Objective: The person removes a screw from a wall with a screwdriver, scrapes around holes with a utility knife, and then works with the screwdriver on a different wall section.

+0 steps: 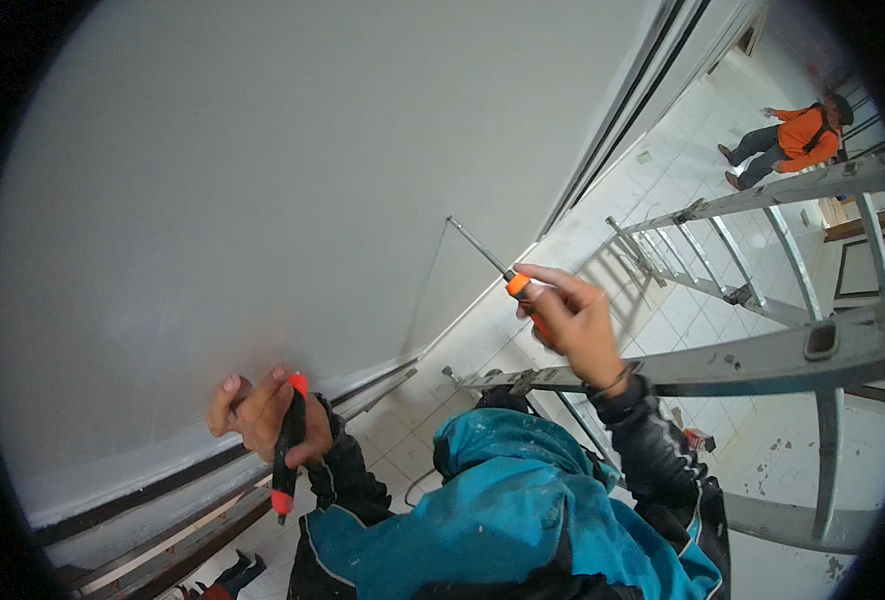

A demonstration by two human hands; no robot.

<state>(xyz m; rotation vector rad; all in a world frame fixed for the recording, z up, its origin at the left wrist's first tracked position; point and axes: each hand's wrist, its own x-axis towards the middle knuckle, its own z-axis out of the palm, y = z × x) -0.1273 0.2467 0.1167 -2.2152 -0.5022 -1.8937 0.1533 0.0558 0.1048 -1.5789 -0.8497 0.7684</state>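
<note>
Flat pale-grey wall panel (262,180) fills the left and centre of view. White tiled floor (672,150) far below. Grey metal ladder (762,362) runs along the right side, behind the right hand. Wearer's teal-and-black jacket (482,520), pale specks on it, at bottom centre. Person in orange top and dark trousers (807,133) stands on the floor, upper right.

Right hand (577,325): closed round the handle of an orange-and-black screwdriver with a thin metal shaft (517,285). Shaft points up-left at the panel; tip touching or just off it, can't tell. Left hand (262,420): near the panel, fingers part-curled, thumb clamping a slim black tool with red ends (288,435).
</note>
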